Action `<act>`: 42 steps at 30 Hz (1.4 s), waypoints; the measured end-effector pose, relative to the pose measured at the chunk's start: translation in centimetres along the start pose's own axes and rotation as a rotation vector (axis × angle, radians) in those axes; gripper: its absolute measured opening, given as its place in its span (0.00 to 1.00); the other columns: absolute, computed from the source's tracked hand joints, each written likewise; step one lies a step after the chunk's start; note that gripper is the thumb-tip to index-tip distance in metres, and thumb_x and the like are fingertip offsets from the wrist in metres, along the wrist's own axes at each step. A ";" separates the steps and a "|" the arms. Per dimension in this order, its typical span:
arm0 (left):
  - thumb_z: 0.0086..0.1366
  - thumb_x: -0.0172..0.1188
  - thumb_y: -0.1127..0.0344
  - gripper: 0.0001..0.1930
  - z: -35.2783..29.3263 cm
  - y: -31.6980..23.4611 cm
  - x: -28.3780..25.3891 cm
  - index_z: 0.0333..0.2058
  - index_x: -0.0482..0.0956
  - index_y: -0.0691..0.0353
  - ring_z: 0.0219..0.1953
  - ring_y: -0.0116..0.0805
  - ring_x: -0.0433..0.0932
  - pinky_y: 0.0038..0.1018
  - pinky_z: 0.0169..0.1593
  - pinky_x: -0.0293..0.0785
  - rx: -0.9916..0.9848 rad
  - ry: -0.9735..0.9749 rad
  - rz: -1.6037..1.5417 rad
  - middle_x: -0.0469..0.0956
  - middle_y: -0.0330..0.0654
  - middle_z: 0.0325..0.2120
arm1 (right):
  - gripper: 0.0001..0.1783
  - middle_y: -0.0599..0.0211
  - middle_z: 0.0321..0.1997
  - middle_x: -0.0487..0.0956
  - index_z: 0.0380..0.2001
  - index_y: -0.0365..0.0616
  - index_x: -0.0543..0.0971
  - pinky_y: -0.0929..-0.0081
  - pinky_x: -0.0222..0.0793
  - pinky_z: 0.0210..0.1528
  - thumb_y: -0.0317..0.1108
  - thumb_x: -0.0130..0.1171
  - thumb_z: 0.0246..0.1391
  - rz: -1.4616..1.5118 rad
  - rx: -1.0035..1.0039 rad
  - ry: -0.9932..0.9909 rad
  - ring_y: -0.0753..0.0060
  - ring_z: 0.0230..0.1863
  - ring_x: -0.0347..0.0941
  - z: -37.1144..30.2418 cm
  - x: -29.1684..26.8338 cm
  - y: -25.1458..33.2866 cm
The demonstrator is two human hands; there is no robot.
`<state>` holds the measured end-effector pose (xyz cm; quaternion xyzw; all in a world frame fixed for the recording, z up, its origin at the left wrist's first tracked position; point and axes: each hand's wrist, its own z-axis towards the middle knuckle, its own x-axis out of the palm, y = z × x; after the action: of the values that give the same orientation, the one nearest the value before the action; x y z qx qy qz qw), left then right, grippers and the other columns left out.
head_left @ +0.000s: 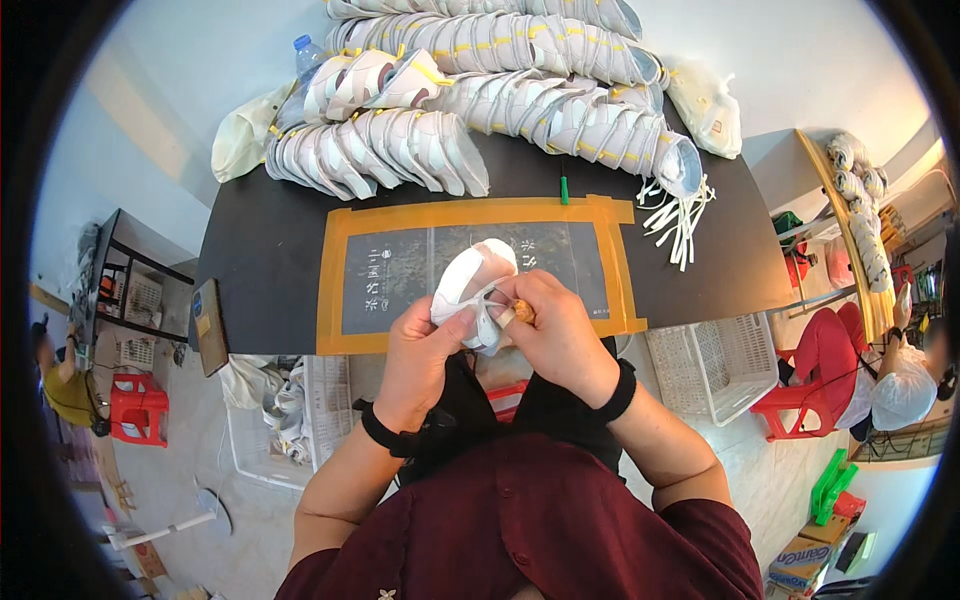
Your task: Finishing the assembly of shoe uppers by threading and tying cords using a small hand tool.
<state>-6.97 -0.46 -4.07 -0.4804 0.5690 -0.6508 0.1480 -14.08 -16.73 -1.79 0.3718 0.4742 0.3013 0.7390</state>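
Observation:
A white and pale-grey shoe upper [468, 276] is held up over the near part of the table, its opening facing up. My left hand [420, 350] closes round its left side, the thumb pressed on the front. At the upper's right side, my right hand [553, 328] is closed round a small tool with a rounded wooden handle [523, 311]. The tool's working end is hidden by the fingers and the upper. Thin white lace or cord seems to run between the fingers, too fine to tell exactly. Beneath lies a dark mat [390, 262] edged with orange tape.
Nested rows of shoe uppers [375, 155] lie across the table's far side. White laces [682, 222] hang at their right end, near a green-handled tool [564, 190]. A phone [209, 326] rests at the left edge. Plastic crates [712, 368] stand below; co-workers sit at both sides.

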 end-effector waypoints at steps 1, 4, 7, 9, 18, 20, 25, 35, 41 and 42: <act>0.65 0.60 0.70 0.11 0.0 0.1 -0.3 0.45 0.76 0.66 0.39 0.20 0.76 0.21 0.44 0.72 -0.001 -0.001 -0.001 0.80 0.37 0.39 | 0.06 0.61 0.34 0.76 0.34 0.41 0.77 0.69 0.69 0.40 0.27 0.62 0.52 -0.006 -0.001 0.005 0.59 0.36 0.74 0.0 0.0 -0.2; 0.64 0.61 0.70 0.11 0.1 0.3 -0.8 0.45 0.76 0.66 0.39 0.20 0.76 0.20 0.43 0.71 -0.032 -0.012 0.036 0.80 0.36 0.38 | 0.05 0.61 0.34 0.76 0.34 0.40 0.78 0.69 0.69 0.39 0.28 0.62 0.53 0.055 0.058 0.049 0.60 0.35 0.73 0.2 -0.5 -0.1; 0.63 0.62 0.71 0.11 0.1 -0.2 -0.7 0.44 0.77 0.64 0.38 0.19 0.75 0.19 0.42 0.71 -0.038 0.004 -0.005 0.80 0.35 0.38 | 0.06 0.61 0.33 0.76 0.35 0.40 0.79 0.69 0.69 0.39 0.28 0.62 0.54 0.056 0.009 0.043 0.61 0.35 0.74 0.1 -0.7 0.1; 0.63 0.61 0.72 0.11 0.0 -0.7 -0.7 0.44 0.77 0.64 0.37 0.20 0.76 0.20 0.41 0.72 -0.049 0.015 0.029 0.80 0.36 0.37 | 0.06 0.61 0.33 0.76 0.35 0.40 0.79 0.70 0.69 0.39 0.28 0.62 0.53 0.052 -0.011 0.055 0.61 0.35 0.74 0.0 -0.9 0.0; 0.63 0.61 0.72 0.10 -0.8 -1.4 -0.3 0.43 0.76 0.66 0.35 0.21 0.77 0.22 0.39 0.74 0.007 0.059 0.142 0.79 0.37 0.35 | 0.08 0.60 0.33 0.76 0.34 0.40 0.80 0.70 0.70 0.38 0.25 0.61 0.48 -0.019 -0.042 0.118 0.59 0.34 0.74 -0.1 -1.2 1.1; 0.63 0.61 0.72 0.10 -0.8 -1.3 -0.3 0.43 0.76 0.66 0.35 0.21 0.76 0.21 0.39 0.74 0.022 0.056 0.171 0.79 0.36 0.35 | 0.08 0.60 0.33 0.76 0.34 0.39 0.80 0.70 0.70 0.37 0.25 0.61 0.47 -0.024 -0.055 0.113 0.59 0.34 0.74 -0.1 -1.1 1.0; 0.63 0.62 0.72 0.10 -0.9 -1.4 0.0 0.43 0.76 0.67 0.35 0.19 0.75 0.20 0.39 0.73 0.068 0.040 0.266 0.78 0.35 0.35 | 0.08 0.60 0.30 0.74 0.33 0.39 0.80 0.69 0.69 0.35 0.26 0.62 0.47 -0.009 -0.036 0.102 0.59 0.32 0.73 -0.2 -1.0 1.1; 0.63 0.62 0.71 0.10 -0.2 -2.0 0.3 0.42 0.76 0.66 0.35 0.19 0.74 0.20 0.40 0.72 0.203 -0.100 0.245 0.78 0.35 0.34 | 0.16 0.49 0.40 0.72 0.43 0.39 0.69 0.59 0.71 0.41 0.35 0.59 0.55 -0.026 -0.024 0.098 0.45 0.39 0.73 -0.1 -1.7 3.0; 0.65 0.60 0.72 0.10 3.4 -2.0 -0.8 0.43 0.75 0.66 0.37 0.18 0.73 0.19 0.42 0.70 0.417 -0.143 0.150 0.77 0.35 0.37 | 0.10 0.59 0.37 0.69 0.45 0.39 0.69 0.68 0.69 0.39 0.33 0.46 0.66 -0.013 -0.209 0.036 0.62 0.34 0.71 0.1 -1.7 1.7; 0.64 0.61 0.72 0.10 3.9 -1.4 -1.0 0.43 0.75 0.67 0.37 0.18 0.73 0.19 0.42 0.70 0.385 -0.148 0.145 0.77 0.35 0.37 | 0.10 0.59 0.37 0.69 0.45 0.39 0.69 0.68 0.69 0.39 0.33 0.46 0.66 -0.015 -0.208 0.031 0.62 0.34 0.71 0.2 -1.4 1.5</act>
<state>-2.88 -1.60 -3.76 -0.4474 0.4549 -0.6982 0.3248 -14.56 -17.08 0.20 0.2848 0.4546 0.3493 0.7683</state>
